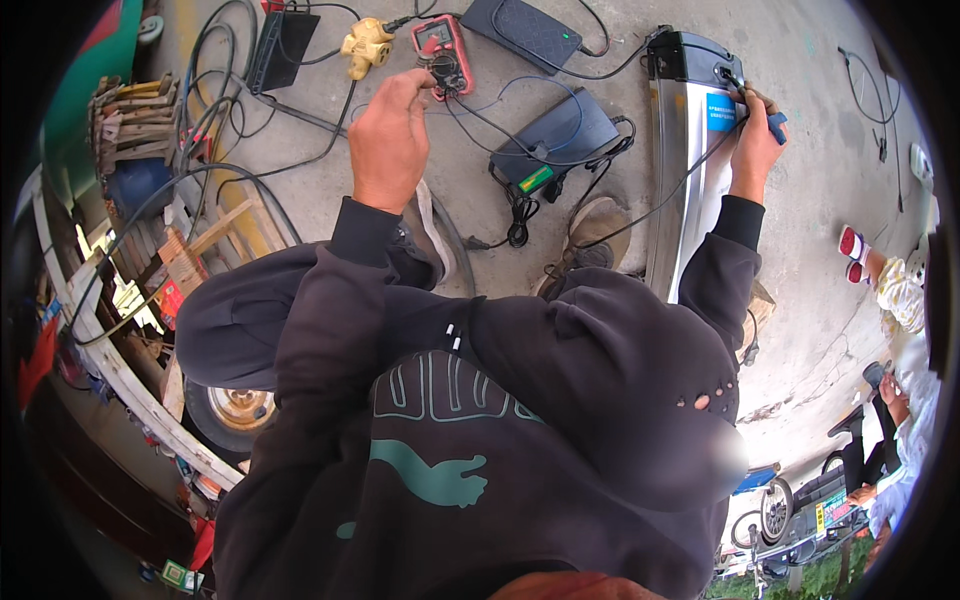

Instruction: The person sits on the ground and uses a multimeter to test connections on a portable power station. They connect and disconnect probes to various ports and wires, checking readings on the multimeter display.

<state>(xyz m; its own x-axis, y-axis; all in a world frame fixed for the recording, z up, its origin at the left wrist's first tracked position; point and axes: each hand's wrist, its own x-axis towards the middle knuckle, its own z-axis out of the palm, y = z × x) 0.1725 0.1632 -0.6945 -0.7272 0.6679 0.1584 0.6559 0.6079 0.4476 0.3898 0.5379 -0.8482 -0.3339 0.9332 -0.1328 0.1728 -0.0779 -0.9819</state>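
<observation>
On the concrete, a red multimeter (458, 45) lies beyond my left hand (390, 143), whose fingertips are pinched at its dark round dial. To the right stands a long silver battery pack (682, 150) with a black end cap (695, 57) and a blue label. My right hand (757, 150) is closed at a socket by that cap, around a slim dark piece with a blue end (777, 127); its exact kind is hidden by the fingers. From this hand a black cable (690, 180) runs down toward my shoe.
Two black charger boxes (555, 135) (522, 32) lie between my hands and beyond, with cords around them. A yellow socket block (367, 46) and coiled black cables sit at left, near stacked wood (135, 115). At right are a loose cable (880, 110) and other people.
</observation>
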